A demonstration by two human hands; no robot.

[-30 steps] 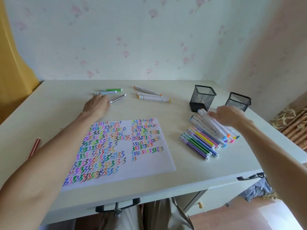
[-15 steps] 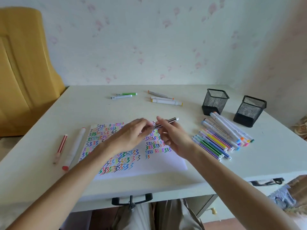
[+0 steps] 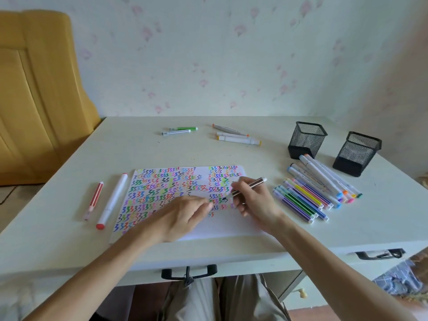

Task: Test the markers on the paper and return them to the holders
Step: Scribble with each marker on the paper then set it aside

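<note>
A white sheet of paper [image 3: 231, 224] covered in coloured zigzag marks lies in the middle of the table. My right hand [image 3: 257, 202] grips a dark brown marker [image 3: 253, 184] with its tip down on the paper, beside a fresh black mark. My left hand [image 3: 183, 216] rests on the paper with fingers pinched together; its cap, if any, is hidden. Two black mesh holders [image 3: 306, 140] [image 3: 356, 154] stand at the right, and no marker shows above their rims. A row of thin and thick markers [image 3: 310, 195] lies in front of them.
Two thin markers [image 3: 179, 130] and three thick white markers [image 3: 236, 136] lie at the table's far side. A red pencil-like marker [image 3: 93, 203] and a long white marker with a red end [image 3: 111, 201] lie left of the paper. A yellow chair back [image 3: 34, 93] stands at the left.
My left hand took the dark marker from the far side and brought it over the paper. My right hand left the marker row, took hold of it, and now presses its tip to the paper.
</note>
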